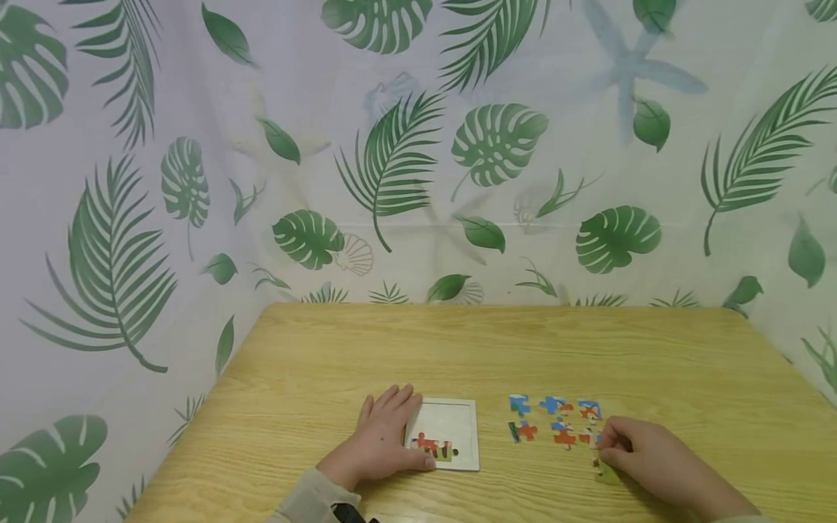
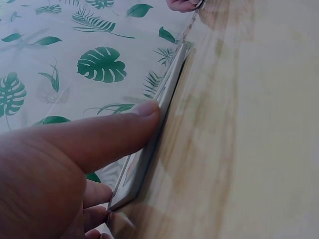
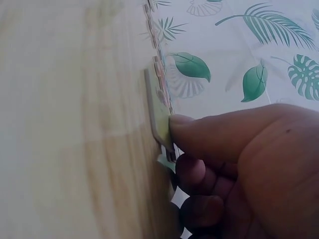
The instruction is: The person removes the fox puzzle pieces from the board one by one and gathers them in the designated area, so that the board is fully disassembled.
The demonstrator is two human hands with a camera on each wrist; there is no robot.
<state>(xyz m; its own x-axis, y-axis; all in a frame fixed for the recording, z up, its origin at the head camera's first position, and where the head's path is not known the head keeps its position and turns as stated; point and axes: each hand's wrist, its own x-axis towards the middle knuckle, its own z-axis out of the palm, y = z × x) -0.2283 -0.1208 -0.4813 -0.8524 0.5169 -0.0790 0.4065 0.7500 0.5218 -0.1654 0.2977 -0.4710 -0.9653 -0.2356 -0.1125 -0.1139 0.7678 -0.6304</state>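
My left hand [image 1: 379,439] rests at the left side of a white puzzle tray [image 1: 464,418]. Its fingers lie straight along the left edge, and the thumb [image 2: 147,108] presses on the front rim. Joined red and green puzzle pieces [image 1: 437,447] sit in the tray's front left part. To the right, my right hand [image 1: 644,454] pinches a yellow-green puzzle piece [image 1: 607,473] low over the table; in the right wrist view the thumb lies against this piece [image 3: 160,122]. Part of it is hidden by the fingers.
Several loose puzzle pieces, blue ones [image 1: 519,404] and red ones [image 1: 564,434] among them, lie in two rows between tray and right hand. The wooden table [image 1: 405,341] meets a leaf-patterned curtain [image 1: 418,269] at the back.
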